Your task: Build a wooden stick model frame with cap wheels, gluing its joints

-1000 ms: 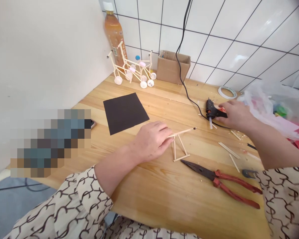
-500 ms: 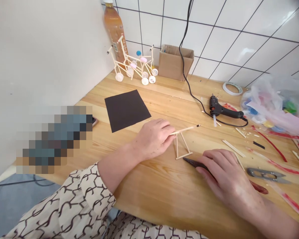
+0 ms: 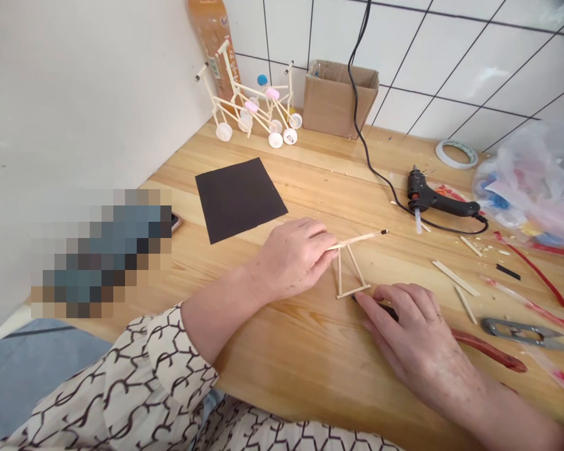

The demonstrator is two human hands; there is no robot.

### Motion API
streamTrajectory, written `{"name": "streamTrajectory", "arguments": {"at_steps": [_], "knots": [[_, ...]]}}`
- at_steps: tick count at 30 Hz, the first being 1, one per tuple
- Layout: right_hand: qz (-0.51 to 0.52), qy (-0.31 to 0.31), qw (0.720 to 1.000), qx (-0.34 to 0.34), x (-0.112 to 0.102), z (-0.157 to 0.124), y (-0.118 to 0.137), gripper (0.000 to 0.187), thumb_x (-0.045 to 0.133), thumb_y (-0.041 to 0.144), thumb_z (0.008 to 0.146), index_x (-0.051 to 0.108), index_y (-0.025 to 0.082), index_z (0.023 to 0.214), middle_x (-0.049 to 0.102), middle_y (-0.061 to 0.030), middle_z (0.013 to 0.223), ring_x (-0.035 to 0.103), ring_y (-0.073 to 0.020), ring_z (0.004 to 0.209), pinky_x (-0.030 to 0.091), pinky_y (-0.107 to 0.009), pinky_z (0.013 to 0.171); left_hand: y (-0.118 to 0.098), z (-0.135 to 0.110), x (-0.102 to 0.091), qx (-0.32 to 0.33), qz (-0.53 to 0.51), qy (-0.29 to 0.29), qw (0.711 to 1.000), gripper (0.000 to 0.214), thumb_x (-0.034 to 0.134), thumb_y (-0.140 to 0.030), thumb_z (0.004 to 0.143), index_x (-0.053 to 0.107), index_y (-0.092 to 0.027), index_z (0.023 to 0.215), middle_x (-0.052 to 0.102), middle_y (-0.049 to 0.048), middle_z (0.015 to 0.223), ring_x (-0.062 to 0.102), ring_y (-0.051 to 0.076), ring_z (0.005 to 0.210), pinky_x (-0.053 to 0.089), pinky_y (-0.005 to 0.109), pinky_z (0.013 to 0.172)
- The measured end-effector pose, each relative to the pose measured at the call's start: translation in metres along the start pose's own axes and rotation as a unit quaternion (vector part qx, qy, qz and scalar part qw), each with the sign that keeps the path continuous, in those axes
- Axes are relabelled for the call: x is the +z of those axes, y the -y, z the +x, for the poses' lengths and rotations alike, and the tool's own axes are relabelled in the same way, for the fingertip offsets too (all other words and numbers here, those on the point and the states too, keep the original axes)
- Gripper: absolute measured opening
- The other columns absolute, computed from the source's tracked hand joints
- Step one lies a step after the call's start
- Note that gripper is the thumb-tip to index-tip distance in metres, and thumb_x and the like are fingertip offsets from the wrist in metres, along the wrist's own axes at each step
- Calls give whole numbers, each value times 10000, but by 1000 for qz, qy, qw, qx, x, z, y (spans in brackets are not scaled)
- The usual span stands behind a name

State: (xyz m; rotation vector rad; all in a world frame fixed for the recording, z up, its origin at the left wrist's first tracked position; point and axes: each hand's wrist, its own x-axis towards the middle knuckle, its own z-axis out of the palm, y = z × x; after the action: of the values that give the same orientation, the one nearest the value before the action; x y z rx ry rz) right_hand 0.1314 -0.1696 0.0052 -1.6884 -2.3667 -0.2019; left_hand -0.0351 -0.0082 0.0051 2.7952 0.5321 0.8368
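Observation:
My left hand [image 3: 301, 257] is closed on a small frame of thin wooden sticks [image 3: 357, 266], pinching its upper stick. That stick has a dark tip at its right end, and two legs run down to a short crossbar. My right hand [image 3: 413, 329] lies over pliers [image 3: 491, 351] with dark jaws and red handles, which rest on the table. Its thumb stretches to the crossbar's lower edge, apart from the index finger. The dark jaws show partly between them, and the other fingers' undersides are hidden. Small scissors-like thread snips [image 3: 521, 331] lie right of this hand.
A black square sheet [image 3: 241, 199] lies beyond my left hand. Stick models with white discs [image 3: 275, 139], a drink bottle [image 3: 214, 44] and a cardboard box [image 3: 336, 103] stand at the back. A corded glue gun [image 3: 439, 199], tape roll [image 3: 457, 154] and loose sticks [image 3: 455, 278] are at right.
My right hand has shifted forward along the pliers, its thumb now at the crossbar, exposing more red handle. My left hand still holds the frame. The view has shifted slightly.

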Motion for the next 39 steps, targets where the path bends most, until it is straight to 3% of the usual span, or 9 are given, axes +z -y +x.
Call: {"name": "streamTrajectory", "arguments": {"at_steps": [10, 39], "knots": [[-11, 33, 999, -4, 2, -2, 1, 269, 478, 66, 824, 600, 119, 1058, 554, -132, 946, 465, -256, 871, 431, -435, 759, 0, 0, 1, 6, -4, -1, 1000, 201, 473, -202, 879, 644, -142, 792, 632, 45, 752, 571, 158, 701, 468, 276, 660], [-14, 28, 999, -30, 5, -5, -1, 323, 487, 71, 830, 556, 98, 1145, 576, -128, 1010, 485, -264, 936, 391, -457, 839, -1, 1, 0, 3, 3, 12, 1000, 219, 472, -221, 887, 638, -133, 774, 612, 43, 728, 545, 149, 678, 440, 267, 630]]}}
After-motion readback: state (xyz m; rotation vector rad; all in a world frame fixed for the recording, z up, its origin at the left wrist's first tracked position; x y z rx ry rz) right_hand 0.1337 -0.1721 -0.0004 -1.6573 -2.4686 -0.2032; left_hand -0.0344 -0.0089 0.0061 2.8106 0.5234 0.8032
